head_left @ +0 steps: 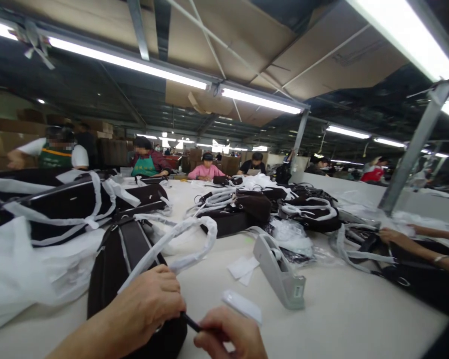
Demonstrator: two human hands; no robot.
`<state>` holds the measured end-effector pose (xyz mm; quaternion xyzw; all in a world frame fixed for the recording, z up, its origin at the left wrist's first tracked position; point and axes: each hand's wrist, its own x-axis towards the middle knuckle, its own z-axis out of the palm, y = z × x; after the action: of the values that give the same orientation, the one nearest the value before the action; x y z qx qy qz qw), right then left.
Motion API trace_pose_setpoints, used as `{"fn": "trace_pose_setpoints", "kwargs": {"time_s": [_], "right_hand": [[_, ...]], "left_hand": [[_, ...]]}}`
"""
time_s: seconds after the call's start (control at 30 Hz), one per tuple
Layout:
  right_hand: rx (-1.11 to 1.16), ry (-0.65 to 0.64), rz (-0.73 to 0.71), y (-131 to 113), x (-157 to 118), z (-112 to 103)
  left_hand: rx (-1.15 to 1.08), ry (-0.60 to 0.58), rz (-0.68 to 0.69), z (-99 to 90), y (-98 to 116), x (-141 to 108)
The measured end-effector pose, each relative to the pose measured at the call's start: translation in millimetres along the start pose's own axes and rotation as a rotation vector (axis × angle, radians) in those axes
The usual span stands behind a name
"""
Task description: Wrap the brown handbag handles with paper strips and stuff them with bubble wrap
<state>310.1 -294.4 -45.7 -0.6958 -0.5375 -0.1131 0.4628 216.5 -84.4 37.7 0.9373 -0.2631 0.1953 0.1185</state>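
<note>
On the white worktable [333, 319], the fingers of our right hand [228, 334] pinch a black stick [190, 323] over the dark bag [110, 294], while our curled left hand [145, 304] seems to steady it, its grip hidden.

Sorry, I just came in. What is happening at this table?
A person's left hand rests on a dark bag with a plastic-wrapped strap, while the right hand pinches a thin black object. A tape dispenser stands nearby. To the right, a co-worker's hands reach over another bag.

A tape dispenser [279, 271] lies between the handbags [123, 279] on the table [340, 314].
</note>
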Motion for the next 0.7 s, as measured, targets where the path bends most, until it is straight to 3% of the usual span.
{"fn": "trace_pose_setpoints", "kwargs": {"time_s": [0.07,0.13,0.27,0.43,0.57,0.7], "right_hand": [[-0.032,-0.209,0.242,26.0,17.2,-6.3],[-0.227,-0.318,0.363,57.3,41.7,-4.4],[-0.474,-0.46,0.332,112.2,90.9,32.2],[-0.588,-0.638,0.254,144.1,125.8,92.0],[-0.563,-0.663,0.299,157.9,137.0,107.9],[-0.381,-0.522,0.387,159.6,136.6,95.6]], "left_hand": [[-0.065,0.031,-0.047,1.4,-5.6,-8.3],[-0.095,0.093,-0.098,2.4,-11.0,-15.5],[-0.092,0.21,-0.141,5.0,-20.4,-21.1],[-0.168,0.31,-0.109,12.1,-30.9,-21.5],[-0.167,0.408,0.023,25.2,-46.1,-22.7],[-0.159,0.443,0.008,32.9,-52.4,-22.1]]}}
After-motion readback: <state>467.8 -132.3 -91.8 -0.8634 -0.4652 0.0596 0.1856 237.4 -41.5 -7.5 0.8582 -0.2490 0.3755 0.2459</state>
